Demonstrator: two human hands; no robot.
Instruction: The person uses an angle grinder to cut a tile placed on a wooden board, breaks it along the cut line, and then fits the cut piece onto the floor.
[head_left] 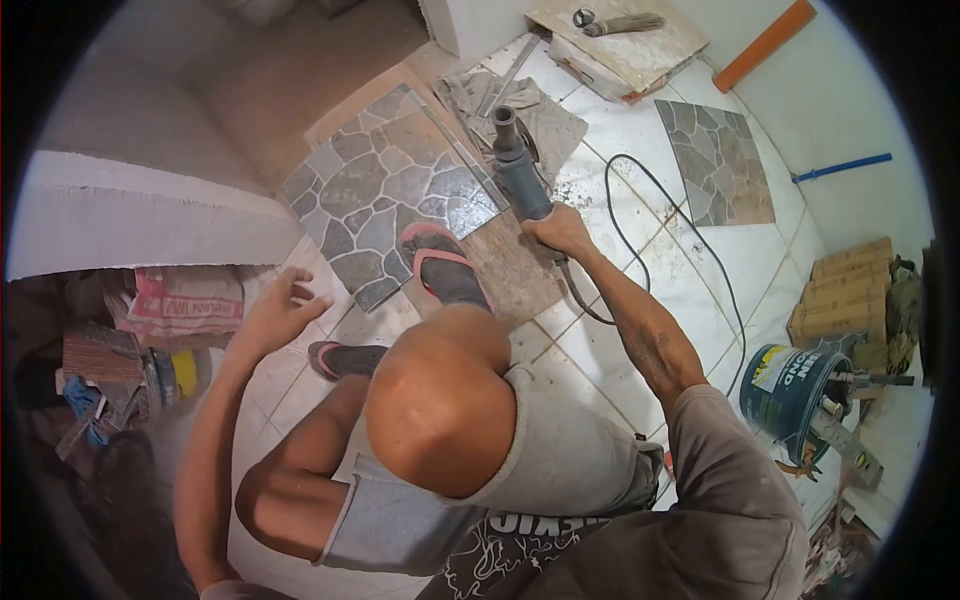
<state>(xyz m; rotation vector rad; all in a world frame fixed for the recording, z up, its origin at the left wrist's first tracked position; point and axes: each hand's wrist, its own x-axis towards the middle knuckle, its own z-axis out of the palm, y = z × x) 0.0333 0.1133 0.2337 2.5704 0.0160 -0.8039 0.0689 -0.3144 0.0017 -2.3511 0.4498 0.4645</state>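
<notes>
Blue-grey tool in right hand
Left of the grip: grey-brown stone-patterned tile, pink-edged sandal; right: black cord, white floor.

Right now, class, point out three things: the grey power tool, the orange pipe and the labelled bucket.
Grey power tool (523,184), head view: on its body.
Orange pipe (764,46), head view: middle of its length.
Labelled bucket (780,388), head view: its outer wall.

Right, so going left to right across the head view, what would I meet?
Red-and-white sack → empty left hand → forward pink sandal → power tool in the right hand → loose stone-patterned tile → blue pipe.
</notes>
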